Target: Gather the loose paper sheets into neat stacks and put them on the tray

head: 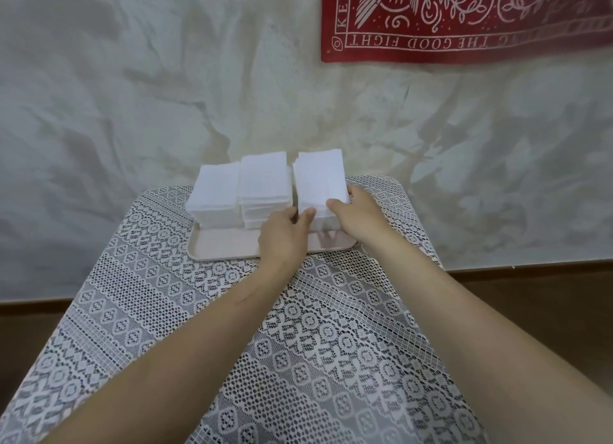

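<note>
White paper sheets in a tall squared stack (320, 178) sit in my grip: my right hand (356, 213) curls round the near right corner with the thumb on top, while my left hand (283, 236) pinches the near left edge. The stack is over the right end of the pale pink rectangular tray (225, 247); I cannot tell whether it rests there. Just beside it on the tray stand a middle white paper stack (265, 181) and a lower left white paper stack (215, 191). The tray lies on the lace-covered counter (166, 311).

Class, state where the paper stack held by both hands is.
In the head view the right stack is at the right end of the tray, beside the middle stack, between the left hand and right hand.
</note>
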Demonstrator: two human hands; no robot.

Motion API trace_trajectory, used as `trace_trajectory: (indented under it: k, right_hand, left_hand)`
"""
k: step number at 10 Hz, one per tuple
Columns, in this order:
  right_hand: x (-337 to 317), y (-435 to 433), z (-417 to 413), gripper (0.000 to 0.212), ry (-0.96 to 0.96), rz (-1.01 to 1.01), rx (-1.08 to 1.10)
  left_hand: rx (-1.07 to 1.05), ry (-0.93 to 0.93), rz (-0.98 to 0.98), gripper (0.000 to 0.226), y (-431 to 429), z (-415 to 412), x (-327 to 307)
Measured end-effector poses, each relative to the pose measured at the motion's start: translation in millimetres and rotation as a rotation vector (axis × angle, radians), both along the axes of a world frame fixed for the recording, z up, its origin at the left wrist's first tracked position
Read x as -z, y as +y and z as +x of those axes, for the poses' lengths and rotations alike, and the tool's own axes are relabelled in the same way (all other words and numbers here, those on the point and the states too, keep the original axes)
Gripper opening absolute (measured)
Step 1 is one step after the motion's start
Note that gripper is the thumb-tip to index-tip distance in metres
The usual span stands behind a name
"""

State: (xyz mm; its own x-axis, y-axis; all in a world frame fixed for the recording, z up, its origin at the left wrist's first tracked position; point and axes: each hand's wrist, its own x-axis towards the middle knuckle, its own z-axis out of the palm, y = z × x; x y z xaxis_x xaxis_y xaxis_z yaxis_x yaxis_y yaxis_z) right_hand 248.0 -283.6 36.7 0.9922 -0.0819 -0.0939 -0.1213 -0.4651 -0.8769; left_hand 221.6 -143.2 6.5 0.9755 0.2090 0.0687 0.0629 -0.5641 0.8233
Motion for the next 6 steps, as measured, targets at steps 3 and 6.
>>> trace_trajectory:
  k: [3, 6]
  right_hand:
    - [2.1, 2.6, 17.0, 0.034, -0.021, -0.017, 0.012]
    - [0.3, -7.4, -14.4, 0.032, -0.041, -0.195, -0.048]
  left_hand:
    - [-0.05, -0.003, 0.044, 0.032, -3.4, 5.5, 1.5]
    - [0.026, -0.063, 0.196, 0.043, 11.3, -26.9, -9.4]
